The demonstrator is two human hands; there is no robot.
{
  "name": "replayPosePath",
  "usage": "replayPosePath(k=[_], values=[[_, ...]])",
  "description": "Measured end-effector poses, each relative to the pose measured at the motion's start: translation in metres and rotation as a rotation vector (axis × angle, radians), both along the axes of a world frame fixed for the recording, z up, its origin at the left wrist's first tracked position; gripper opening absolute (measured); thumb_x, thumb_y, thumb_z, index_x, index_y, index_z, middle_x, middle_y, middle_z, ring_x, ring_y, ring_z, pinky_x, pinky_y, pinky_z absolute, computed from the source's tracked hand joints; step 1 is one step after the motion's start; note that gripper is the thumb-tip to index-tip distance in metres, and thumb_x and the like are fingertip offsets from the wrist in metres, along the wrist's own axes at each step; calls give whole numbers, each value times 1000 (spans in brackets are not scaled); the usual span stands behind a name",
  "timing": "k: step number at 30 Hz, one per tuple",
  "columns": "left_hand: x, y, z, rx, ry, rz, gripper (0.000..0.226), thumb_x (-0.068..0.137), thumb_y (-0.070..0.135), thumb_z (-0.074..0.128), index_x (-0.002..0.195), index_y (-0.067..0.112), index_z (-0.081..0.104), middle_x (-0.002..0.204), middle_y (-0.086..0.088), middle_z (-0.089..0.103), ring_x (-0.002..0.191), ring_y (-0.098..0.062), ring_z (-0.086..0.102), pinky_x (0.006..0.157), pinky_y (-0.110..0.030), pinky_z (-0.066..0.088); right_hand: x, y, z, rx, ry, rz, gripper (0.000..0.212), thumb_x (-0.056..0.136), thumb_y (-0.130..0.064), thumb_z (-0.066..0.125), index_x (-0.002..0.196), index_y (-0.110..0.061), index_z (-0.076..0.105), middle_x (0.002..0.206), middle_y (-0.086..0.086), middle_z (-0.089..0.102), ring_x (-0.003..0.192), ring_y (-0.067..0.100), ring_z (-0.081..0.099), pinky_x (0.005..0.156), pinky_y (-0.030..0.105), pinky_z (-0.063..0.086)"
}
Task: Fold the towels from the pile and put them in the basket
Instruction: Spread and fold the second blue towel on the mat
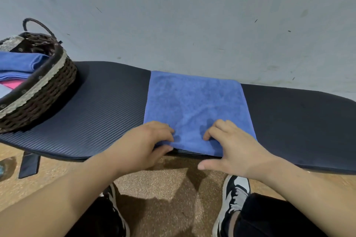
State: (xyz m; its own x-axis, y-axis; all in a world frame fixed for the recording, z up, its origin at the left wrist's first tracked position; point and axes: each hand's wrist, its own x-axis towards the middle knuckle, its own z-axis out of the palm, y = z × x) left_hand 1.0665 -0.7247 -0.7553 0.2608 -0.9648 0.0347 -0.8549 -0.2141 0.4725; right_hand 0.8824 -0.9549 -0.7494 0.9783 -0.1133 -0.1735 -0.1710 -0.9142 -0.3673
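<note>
A blue towel (194,102) lies flat on the table (107,102), its long side running from the near edge to the wall. Both hands, left (146,140) and right (235,148), pinch its near edge with curled fingers. The basket (38,90) sits far left.

Towel (196,106) on worktop: mid blue, plain, a few darker patches in the nap; worktop (107,106): black with a bluish sheen, fine parallel ribbing running diagonally; basket (44,90): dark brown weave, beige scalloped band below the rim, lining dark brown with small pale flower print; inside it, top folded towel (21,61): blue; next one lilac-blue; pink towel (11,83) under that; wall (192,15): pale grey, scattered dark flecks; floor (163,188): tan-brown speckle; shoe (236,192): black and white, grey laces; trousers (279,217): black.
</note>
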Motion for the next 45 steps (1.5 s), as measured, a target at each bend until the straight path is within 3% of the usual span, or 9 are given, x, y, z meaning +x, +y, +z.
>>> replayPosePath(k=[6,10,14,19,24,28,35,41,45], values=[[6,2,21,-86,137,208,6,104,37,52,99,35,56,75,9,62,68,-13,58,61,-33,48,-3,-24,4,-20,-126,-93,21,91,-52,57,100,-33,61,97,-14,53,92,12,56,72,35,51],[0,-3,17,3,-53,240,16,101,49,49,105,34,51,87,16,61,79,-9,59,70,-30,47,-12,-44,19,285,-162,-252,10,95,-32,71,86,-28,73,85,-9,67,80,12,64,75,32,51],[-5,-3,0,67,-322,6,48,79,57,74,113,26,59,112,11,63,95,-15,61,76,-30,54,-21,-52,29,510,-138,-346,16,92,-29,76,77,-30,76,80,-12,70,76,16,64,70,26,47],[-5,7,4,48,-303,-2,18,88,22,68,106,24,71,117,14,70,103,-15,69,73,-33,61,-28,-64,32,528,-21,-331,17,89,-33,80,76,-24,77,72,-8,67,65,4,56,64,18,42],[7,24,33,96,159,131,18,98,23,66,87,38,67,82,22,68,74,-3,63,64,-23,49,-39,-79,37,429,186,-261,16,86,-45,81,78,-32,75,86,-2,72,77,20,65,75,38,52],[15,33,54,105,482,213,10,96,31,69,88,29,75,73,-3,71,59,-5,55,57,-25,44,-49,-91,51,646,248,-242,20,90,-33,79,77,-18,77,72,0,66,69,10,57,69,26,45],[40,9,43,-26,513,475,14,101,31,63,95,25,74,75,-3,72,67,-16,66,74,-33,55,-18,-99,35,925,-102,-544,16,95,-17,70,97,-2,75,93,8,76,86,13,68,76,23,54],[68,-28,32,-130,498,756,16,102,22,62,92,22,74,71,5,76,56,-6,69,54,-19,53,44,-112,18,979,-405,-901,21,90,-18,79,102,-1,76,93,13,77,84,20,71,83,37,58],[81,-39,8,-62,387,849,8,97,24,67,90,25,70,77,3,75,74,-17,71,65,-29,52,72,-112,-5,809,-401,-989,14,89,-23,81,93,-11,77,91,14,77,81,19,70,82,38,60]])
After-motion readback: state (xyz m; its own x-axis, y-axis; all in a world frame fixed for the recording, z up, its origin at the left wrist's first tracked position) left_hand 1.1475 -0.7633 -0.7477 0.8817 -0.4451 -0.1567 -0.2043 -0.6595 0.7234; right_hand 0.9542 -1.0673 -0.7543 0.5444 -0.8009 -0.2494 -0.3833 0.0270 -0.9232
